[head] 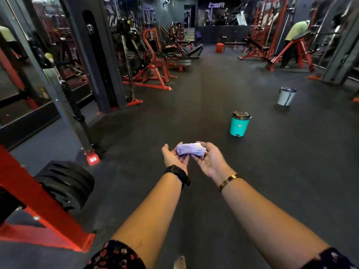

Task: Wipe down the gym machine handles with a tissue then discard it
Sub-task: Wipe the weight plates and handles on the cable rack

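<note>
Gym floor (213,84), dark rubber, red-frame machines (153,74) along the left wall, more at far right. You stand in the open lane with both arms out in front.

Tissue (191,151): folded into a small white wad, held between your two hands at about waist height over the floor. It is not touching any machine.

Right hand (210,162): the grip is pinched on the tissue's right end, thumb on top and fingers curled under. Left hand (174,159): palm up, grip spread and relaxed, fingers under the left end as a support rather than a clamp.

Step, as a judgement: this looks like the discard step. You face away from the handles, the tissue is bunched, and a teal bin (240,124) sits on the floor ahead and to your right, lid down. A white bin (286,96) stands farther back on the same side. A rope handle (71,101) hangs on the left machine, well apart from your hands. Whether it has been wiped cannot be told.

Next move calls for: walk to the teal bin, the nearer one. It seems to have a foot pedal at the base, so press that to lift the lid, then let go with the right hand over the opening. Keep the wad tight so it drops clean.
</note>
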A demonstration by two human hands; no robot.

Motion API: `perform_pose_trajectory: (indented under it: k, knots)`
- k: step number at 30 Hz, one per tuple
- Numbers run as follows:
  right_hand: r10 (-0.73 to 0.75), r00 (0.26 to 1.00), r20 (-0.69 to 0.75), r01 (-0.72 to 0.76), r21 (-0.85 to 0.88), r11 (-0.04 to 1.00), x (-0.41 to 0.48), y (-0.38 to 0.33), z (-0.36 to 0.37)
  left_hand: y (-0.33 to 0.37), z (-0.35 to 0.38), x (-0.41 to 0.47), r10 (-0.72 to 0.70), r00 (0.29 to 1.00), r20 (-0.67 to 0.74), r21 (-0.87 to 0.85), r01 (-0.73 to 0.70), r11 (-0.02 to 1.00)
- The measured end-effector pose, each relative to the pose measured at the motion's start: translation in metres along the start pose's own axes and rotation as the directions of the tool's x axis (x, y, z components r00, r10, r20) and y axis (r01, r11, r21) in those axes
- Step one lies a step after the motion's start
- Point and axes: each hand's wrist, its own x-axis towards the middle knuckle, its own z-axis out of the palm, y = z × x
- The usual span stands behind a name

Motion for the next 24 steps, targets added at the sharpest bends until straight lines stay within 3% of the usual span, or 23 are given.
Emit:
perform_pose_trajectory:
  k: [14,24]
  knots:
    - [0.039,0.999,0.009,-0.039,-0.012,0.999,0.337,-0.098,0.125,0.089,0.141,0.339,0.028,0.999,-0.039,0.0,-0.028,1.0]
    - [0.108,0.987,0.115,-0.106,-0.028,0.994,0.578,-0.167,0.192,0.135,0.241,0.558,0.116,0.99,-0.085,-0.039,-0.119,0.992]
